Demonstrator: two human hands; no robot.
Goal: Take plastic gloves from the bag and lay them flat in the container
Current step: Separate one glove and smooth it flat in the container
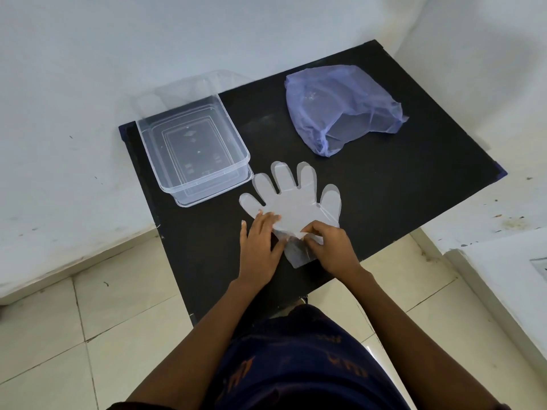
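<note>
**One glove flat on the table, both hands at its cuff**

I go from left to right. At the left edge of the black table [384,184] I see the clear container [194,152]. It sits on what looks like its lid, and it is open on top w/ nothing inside. Its near right corner is just beside the glove's finger tips, but I think not touching. At the far right lies the purple bag [340,109], crumpled, mouth turned toward me, well apart from the container. Something clear shows through its thin wall, but I cannot tell what exactly.

Between these two, nearer to me, the plastic glove [291,199] lies flat on the table, its five fingers spread and pointing away. Nothing stands between it and the container.

Now the hands. My left hand [259,247] lies palm down on the table, fingers stretched and close together, tips pressing the glove's left edge near the thumb part; its own thumb reaches toward the cuff. My right hand [333,247] is curled over the cuff, approx. at the middle, fingers bent and pinching the plastic, where the film is lifted and wrinkled. Both forearms come in from the bottom, over white floor tiles [59,335].
</note>
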